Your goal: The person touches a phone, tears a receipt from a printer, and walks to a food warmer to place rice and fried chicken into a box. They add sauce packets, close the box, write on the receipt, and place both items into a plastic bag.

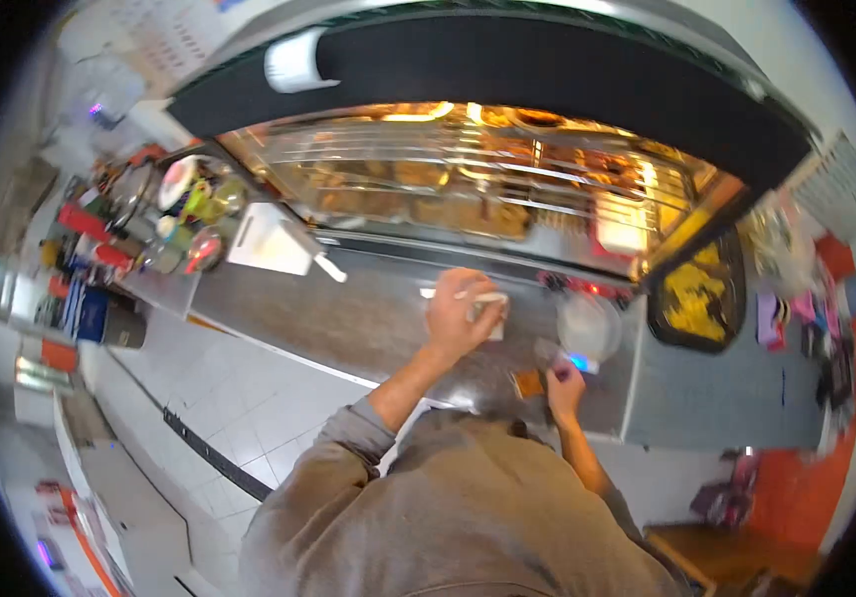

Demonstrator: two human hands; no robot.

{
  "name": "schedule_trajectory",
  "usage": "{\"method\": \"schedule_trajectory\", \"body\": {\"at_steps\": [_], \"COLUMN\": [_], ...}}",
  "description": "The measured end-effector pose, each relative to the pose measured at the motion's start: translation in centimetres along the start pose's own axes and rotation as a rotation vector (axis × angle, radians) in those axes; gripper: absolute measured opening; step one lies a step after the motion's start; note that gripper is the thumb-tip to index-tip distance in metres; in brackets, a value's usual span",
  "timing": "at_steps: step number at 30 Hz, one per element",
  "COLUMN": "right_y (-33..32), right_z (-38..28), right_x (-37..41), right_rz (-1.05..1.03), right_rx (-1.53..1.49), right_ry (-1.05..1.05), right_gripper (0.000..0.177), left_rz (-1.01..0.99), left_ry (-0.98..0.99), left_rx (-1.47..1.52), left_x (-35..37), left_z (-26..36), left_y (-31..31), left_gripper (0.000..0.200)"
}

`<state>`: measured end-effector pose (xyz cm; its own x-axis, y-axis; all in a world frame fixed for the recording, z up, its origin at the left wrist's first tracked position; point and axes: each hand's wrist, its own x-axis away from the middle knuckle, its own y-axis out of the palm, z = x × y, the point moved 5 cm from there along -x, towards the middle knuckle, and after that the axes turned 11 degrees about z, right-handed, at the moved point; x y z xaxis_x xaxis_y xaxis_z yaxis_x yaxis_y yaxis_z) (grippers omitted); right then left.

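Observation:
My left hand [463,313] is over the grey counter [368,308], its fingers curled round something white that they largely hide. A white piece [496,326] shows beneath these fingers. Lower and to the right, my right hand [565,386] is closed in a pinch on something too small to name. A bright blue-lit spot [579,362] shows just above its fingertips, beside a round translucent container [589,326]. An orange-brown flat piece [527,384] lies just left of the right hand.
A lit glass display case [468,189] with wire racks stands behind the counter. A knife [320,257] lies by a white board [271,241]. At right is a black tray [698,298] of yellow food; jars and bottles [189,214] crowd the left.

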<state>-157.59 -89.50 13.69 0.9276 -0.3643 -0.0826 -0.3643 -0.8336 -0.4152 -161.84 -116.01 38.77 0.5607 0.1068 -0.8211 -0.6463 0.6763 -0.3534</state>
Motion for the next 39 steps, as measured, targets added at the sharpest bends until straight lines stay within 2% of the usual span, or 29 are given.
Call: {"method": "schedule_trajectory", "body": {"at_steps": [1, 2, 4, 5, 6, 8, 9, 10, 12, 13, 14, 16, 17, 19, 20, 22, 23, 24, 26, 27, 29, 31, 33, 35, 36, 37, 38, 39], "right_y": [-0.6, -1.0, -0.7, -0.1, 0.2, 1.6, 1.8, 2.3, 3.3, 3.8, 4.2, 4.2, 4.4, 3.5, 3.8, 4.0, 4.5, 4.6, 4.5, 4.9, 5.8, 7.2, 7.4, 7.5, 6.9, 6.8, 6.5, 6.3], "right_z": [-0.3, -0.3, 0.7, 0.6, 0.3, -1.2, -4.3, -4.4, -4.5, -3.8, -3.4, -2.5, -2.3, -2.2, -2.2, -1.9, -1.2, -1.3, -6.2, -5.7, -4.6, -0.7, -3.6, -0.6, -1.7, -3.9, -7.4, -11.8], "right_x": [0.2, 0.4, 1.1, 1.3, 1.6, 3.0, 3.8, 4.1, 5.2, 5.2, 5.2, 4.9, 5.2, 5.0, 4.9, 4.2, 3.8, 3.6, 3.5, 3.3, 2.2, 1.1, 1.6, 0.8, 0.6, 0.5, 1.1, 1.7], "right_rz": [-0.024, -0.044, -0.115, -0.171, -0.182, -0.515, -0.628, -0.620, -0.566, -0.563, -0.553, -0.470, -0.459, -0.182, -0.171, -0.124, -0.201, -0.190, -0.118, -0.107, -0.025, -0.059, -0.129, -0.046, 0.033, 0.110, 0.114, 0.096], "right_rx": [-0.066, -0.120, -0.182, -0.243, -0.243, 0.051, 0.167, 0.168, 0.489, 0.487, 0.490, 0.441, 0.444, 0.136, 0.138, -0.137, -0.157, -0.156, -0.198, -0.198, 0.255, 0.215, 0.171, 0.385, 0.422, 0.467, 0.266, 0.133], "right_ry": [0.013, 0.034, 0.020, 0.017, 0.007, -0.105, -0.177, -0.180, -0.621, -0.504, -0.502, -0.339, -0.336, -0.185, -0.185, 0.005, 0.190, 0.192, 0.277, 0.279, -0.059, 0.012, 0.085, 0.033, -0.121, -0.269, 0.030, 0.097], "right_gripper": [0.015, 0.019, 0.023, 0.028, 0.028, 0.031, 0.037, 0.037, 0.042, 0.037, 0.037, 0.017, 0.017, 0.007, 0.007, 0.010, 0.012, 0.012, 0.009, 0.009, 0.012, 0.014, 0.023, 0.029, 0.032, 0.035, 0.036, 0.033], "left_rz": [0.169, 0.215, 0.562, 0.600, 0.553, 0.451, 0.405, 0.355, 0.270, 0.276, 0.251, 0.242, 0.238, 0.163, 0.160, 0.161, 0.145, 0.139, 0.166, 0.160, 0.166, 0.168, 0.131, 0.158, 0.193, 0.181, 0.183, 0.132], "left_ry": [0.016, 0.003, -0.018, -0.078, -0.139, -0.285, -0.311, -0.332, -0.429, -0.433, -0.486, -0.424, -0.421, -0.452, -0.447, -0.431, -0.428, -0.426, -0.371, -0.367, -0.374, -0.388, -0.410, -0.408, -0.402, -0.380, -0.406, -0.560], "left_rx": [-0.091, -0.160, -0.148, -0.074, 0.040, 0.296, 0.304, 0.316, 0.287, 0.360, 0.430, 0.372, 0.382, 0.364, 0.373, 0.414, 0.413, 0.423, 0.389, 0.389, 0.438, 0.483, 0.496, 0.557, 0.621, 0.549, 0.604, 0.655], "left_x": [-1.9, -5.1, -11.4, -14.7, -17.6, -21.9, -23.2, -24.2, -25.1, -25.3, -25.4, -25.7, -25.8, -25.7, -25.7, -26.0, -26.0, -26.0, -26.1, -26.0, -25.7, -25.2, -24.4, -22.6, -21.3, -19.7, -17.5, -14.5], "left_z": [-0.7, -1.8, -4.1, -4.8, -5.6, -7.6, -8.4, -8.9, -9.8, -10.3, -8.8, -9.6, -9.8, -9.8, -9.9, -10.0, -10.2, -10.5, -10.9, -11.1, -11.2, -11.3, -11.5, -12.2, -12.4, -12.5, -13.3, -14.7], "left_y": [-4.3, -8.1, -14.0, -16.6, -17.9, -18.8, -18.8, -18.6, -18.2, -17.9, -18.1, -18.1, -18.2, -18.3, -18.3, -18.3, -18.3, -18.1, -18.0, -18.0, -17.8, -17.9, -17.9, -18.1, -18.0, -18.0, -17.5, -16.9], "left_gripper": [0.019, 0.021, 0.030, 0.031, 0.034, 0.042, 0.040, 0.038, 0.031, 0.030, 0.029, 0.026, 0.026, 0.025, 0.025, 0.025, 0.025, 0.025, 0.026, 0.026, 0.026, 0.026, 0.022, 0.020, 0.019, 0.020, 0.023, 0.020]}}
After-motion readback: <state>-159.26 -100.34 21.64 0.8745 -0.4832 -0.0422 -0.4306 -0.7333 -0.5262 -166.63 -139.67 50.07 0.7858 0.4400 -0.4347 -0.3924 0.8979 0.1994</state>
